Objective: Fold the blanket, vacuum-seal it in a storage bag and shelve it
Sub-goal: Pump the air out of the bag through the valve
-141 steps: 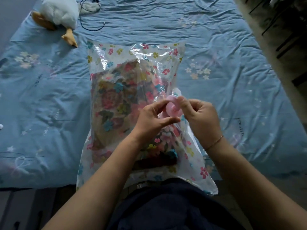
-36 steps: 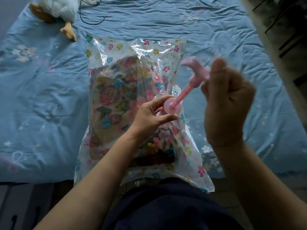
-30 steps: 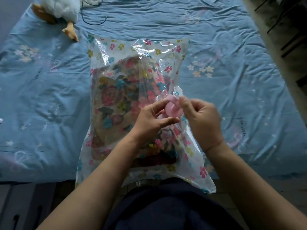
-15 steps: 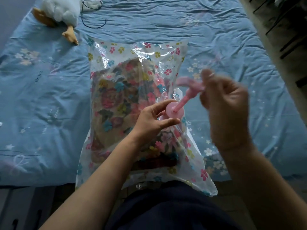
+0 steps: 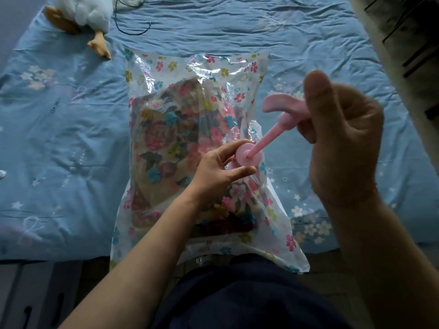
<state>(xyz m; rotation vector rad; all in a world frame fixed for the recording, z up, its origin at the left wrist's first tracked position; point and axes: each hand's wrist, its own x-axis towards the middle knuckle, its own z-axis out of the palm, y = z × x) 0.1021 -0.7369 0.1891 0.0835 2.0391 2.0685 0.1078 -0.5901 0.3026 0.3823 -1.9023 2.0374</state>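
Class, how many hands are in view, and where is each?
2. The left hand holds the pink pump against the storage bag; the right hand grips its raised handle.

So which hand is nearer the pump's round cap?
Left. The left hand grips the pump body under the round cap; the right hand holds the handle, up the extended rod.

Found the storage bag (image 5: 197,67) flat on the bed (image 5: 59,138), blanket (image 5: 171,143) inside it. Saw the pump (image 5: 268,138) standing on the bag near its 3 o'clock edge, rod leaning toward 1 o'clock. Noted the left hand (image 5: 218,169) gripping the pump's base from 8 o'clock, the right hand (image 5: 342,143) on its handle. Spotted a plush toy (image 5: 90,10) at the bag's 11 o'clock, a cable (image 5: 133,32) at the toy's 3 o'clock.
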